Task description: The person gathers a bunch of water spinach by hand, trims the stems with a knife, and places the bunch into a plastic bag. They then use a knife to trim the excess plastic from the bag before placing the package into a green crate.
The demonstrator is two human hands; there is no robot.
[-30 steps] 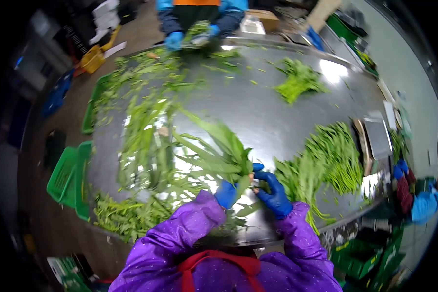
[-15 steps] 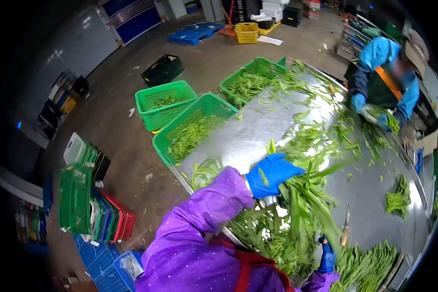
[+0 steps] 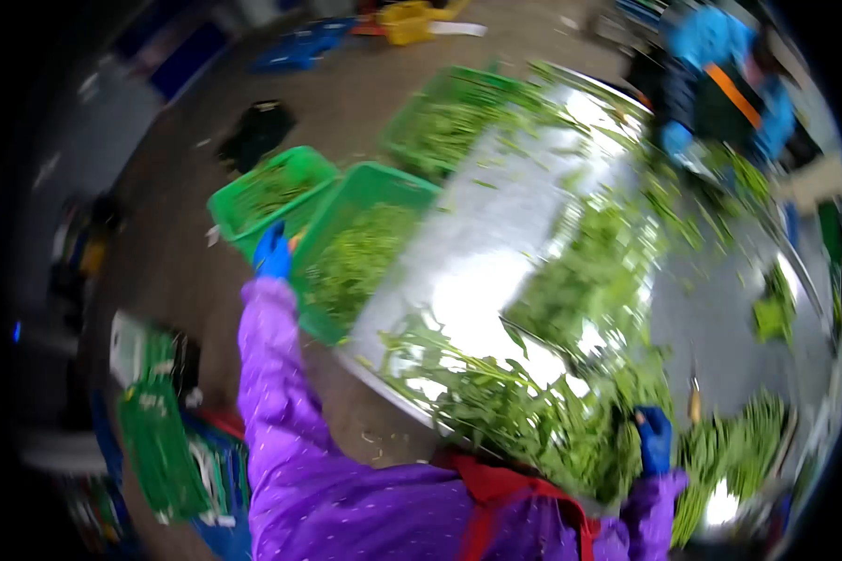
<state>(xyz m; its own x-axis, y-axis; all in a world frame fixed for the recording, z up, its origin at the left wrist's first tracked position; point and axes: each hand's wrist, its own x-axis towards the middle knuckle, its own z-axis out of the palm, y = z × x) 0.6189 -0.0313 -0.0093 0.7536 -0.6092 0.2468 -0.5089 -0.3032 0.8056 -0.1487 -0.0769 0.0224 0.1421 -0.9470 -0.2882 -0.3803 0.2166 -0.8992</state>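
Note:
My left hand (image 3: pixel 272 251), in a blue glove, is stretched out over the floor side, at the near edge of a green crate (image 3: pixel 271 192) with some greens in it. Its fingers are blurred, and what they hold, if anything, does not show clearly. My right hand (image 3: pixel 653 439), also gloved in blue, is closed beside a heap of leafy greens (image 3: pixel 533 411) on the metal table (image 3: pixel 477 234); what is in its fingers is hidden. Just above it lies a knife with a wooden handle (image 3: pixel 694 404). Bundled stems (image 3: pixel 739 444) lie to its right.
A second green crate (image 3: pixel 360 248) and a third (image 3: pixel 449 122) hold greens along the table's left edge. Across the table, a person in blue sleeves (image 3: pixel 711 84) handles greens. Stacked crates (image 3: pixel 159 439) stand at the lower left. A dark crate (image 3: pixel 255 134) sits on the floor.
My left hand has swung from above the greens on the table out left to the green crates. My right hand stays near the heap. The view has shifted and blurred.

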